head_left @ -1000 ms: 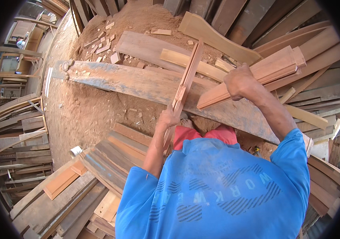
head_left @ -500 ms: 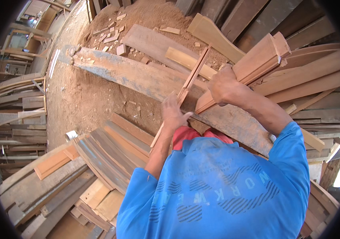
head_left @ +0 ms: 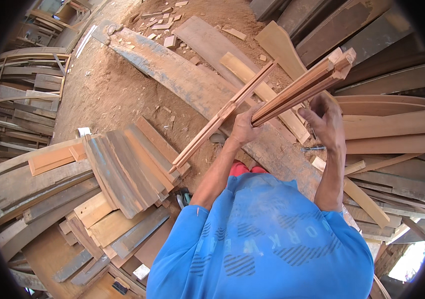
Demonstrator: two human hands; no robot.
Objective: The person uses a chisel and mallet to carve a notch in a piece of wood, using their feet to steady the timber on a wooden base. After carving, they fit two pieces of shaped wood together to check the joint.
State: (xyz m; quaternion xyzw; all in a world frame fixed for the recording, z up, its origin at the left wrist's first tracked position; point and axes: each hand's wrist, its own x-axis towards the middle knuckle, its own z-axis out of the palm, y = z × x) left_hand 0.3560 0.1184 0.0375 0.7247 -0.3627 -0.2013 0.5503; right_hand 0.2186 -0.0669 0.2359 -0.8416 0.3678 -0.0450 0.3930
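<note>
My left hand (head_left: pixel 245 127) is closed around the lower end of a thick grooved wooden moulding (head_left: pixel 299 92). The moulding slants up to the right, and its far end is notched and stepped. Beside it, my right hand (head_left: pixel 326 118) is apart from the wood, thumb and fingers spread and slightly curled. A long thin grooved strip (head_left: pixel 207 134) with a notch near its middle runs diagonally just left of my left hand, across a worn, dusty plank (head_left: pixel 172 65). Whether my left hand touches this strip I cannot tell.
Stacked boards (head_left: pixel 123 164) lie at the left. A pale board (head_left: pixel 277 107) and a wider reddish board (head_left: pixel 212 45) lie beyond the plank. Small offcuts (head_left: pixel 170 41) are scattered over sawdust. Dark planks (head_left: pixel 352 30) lean at the far right, near a curved board (head_left: pixel 280 47).
My right hand has let go of the moulding and moved right. My left hand has moved from the strip to the moulding's lower end. The moulding has turned, showing its grooved edge.
</note>
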